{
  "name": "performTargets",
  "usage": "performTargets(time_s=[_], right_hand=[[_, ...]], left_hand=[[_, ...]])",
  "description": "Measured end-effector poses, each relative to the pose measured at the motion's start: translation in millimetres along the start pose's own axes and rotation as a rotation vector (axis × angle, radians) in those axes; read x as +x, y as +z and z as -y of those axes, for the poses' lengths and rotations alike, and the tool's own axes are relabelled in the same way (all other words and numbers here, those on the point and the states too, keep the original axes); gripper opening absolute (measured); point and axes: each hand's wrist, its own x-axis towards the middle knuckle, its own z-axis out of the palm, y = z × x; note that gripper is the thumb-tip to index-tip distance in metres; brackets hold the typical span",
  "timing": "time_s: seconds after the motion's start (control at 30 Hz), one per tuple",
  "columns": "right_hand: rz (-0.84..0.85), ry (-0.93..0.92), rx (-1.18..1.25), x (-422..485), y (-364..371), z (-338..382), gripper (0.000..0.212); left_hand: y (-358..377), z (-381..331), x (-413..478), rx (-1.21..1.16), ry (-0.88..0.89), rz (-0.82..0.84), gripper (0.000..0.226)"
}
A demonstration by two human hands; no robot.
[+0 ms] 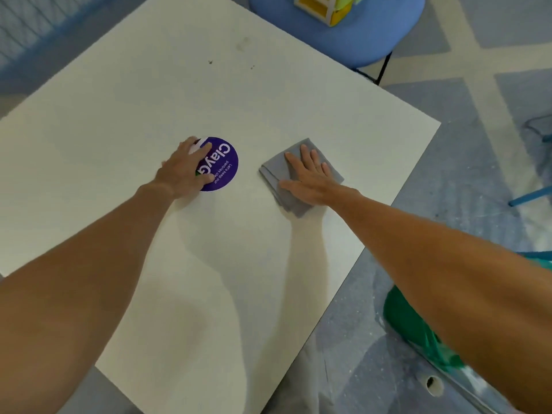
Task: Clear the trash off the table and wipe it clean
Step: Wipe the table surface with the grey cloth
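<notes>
A white square table stands on a blue-grey patterned floor, with a blue padded chair at its far edge. Your left grip lies with fingers spread on a round purple printed disc near the table's middle. Something white shows between the fingers, and you cannot tell whether it is held. Your right grip rests flat, fingers straight, on a folded grey cloth nearby. Clearing looks nearly done. Dark smudges at the far side suggest most of the wiping remains.
</notes>
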Motion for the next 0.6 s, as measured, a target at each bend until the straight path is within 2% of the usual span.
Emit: performTargets(time_s=[0.1, 0.27, 0.6], right_hand=[[-0.002, -0.020, -0.053, 27.4, -21.8, -0.8, 0.073], [0.021, -0.030, -0.184, 72.6, -51.0, -4.8, 0.075], [0.062, -0.046, -0.342, 142.5, -87.6, -2.2, 0.079]], left_hand=[[-7.7, -0.9, 10.7, -0.067, -0.094, 0.035, 0.095], [-7.6, -27.6, 27.1, -0.067, -0.230, -0.016, 0.088], [7.1, -53.7, 49.0, -0.078, -0.414, -0.178, 0.101]])
